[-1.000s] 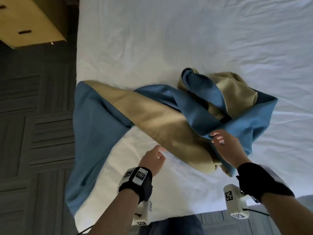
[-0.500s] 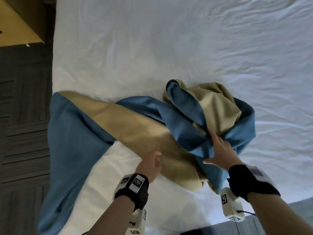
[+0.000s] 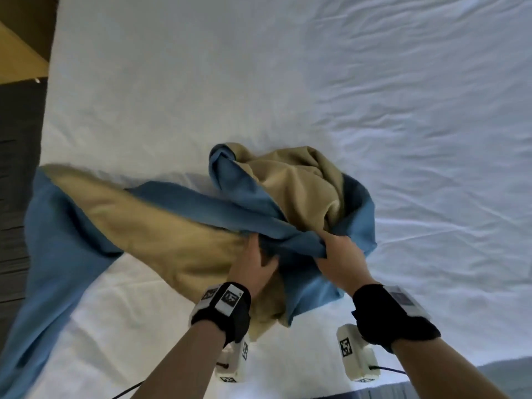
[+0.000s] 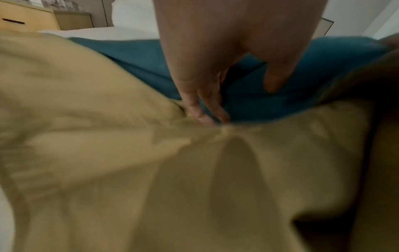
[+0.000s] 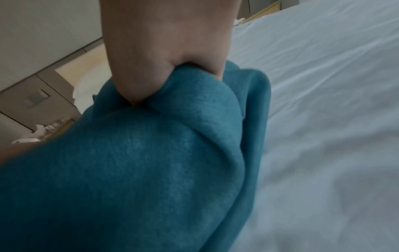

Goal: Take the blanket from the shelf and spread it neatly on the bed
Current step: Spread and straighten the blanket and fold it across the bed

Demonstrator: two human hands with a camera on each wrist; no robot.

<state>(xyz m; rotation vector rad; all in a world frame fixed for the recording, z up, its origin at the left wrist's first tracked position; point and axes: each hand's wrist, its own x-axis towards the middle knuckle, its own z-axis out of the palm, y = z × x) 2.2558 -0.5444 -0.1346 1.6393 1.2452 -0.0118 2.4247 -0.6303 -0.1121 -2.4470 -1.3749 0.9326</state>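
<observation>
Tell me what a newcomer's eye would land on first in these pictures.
First, the two-tone blanket, blue on one side and tan on the other, bunched in a twisted heap near the front edge of the white bed, one end trailing off its left side. Next, the hands in its middle: the right hand grips a blue fold, the left hand reaches beneath it.

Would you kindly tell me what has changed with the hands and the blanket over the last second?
The right hand, open beside the blanket a second ago, now grips a blue fold. The left hand has moved forward from the bare sheet and reaches under the fabric; whether it grips is unclear. The blanket remains bunched on the bed, one end hanging over the side.
</observation>
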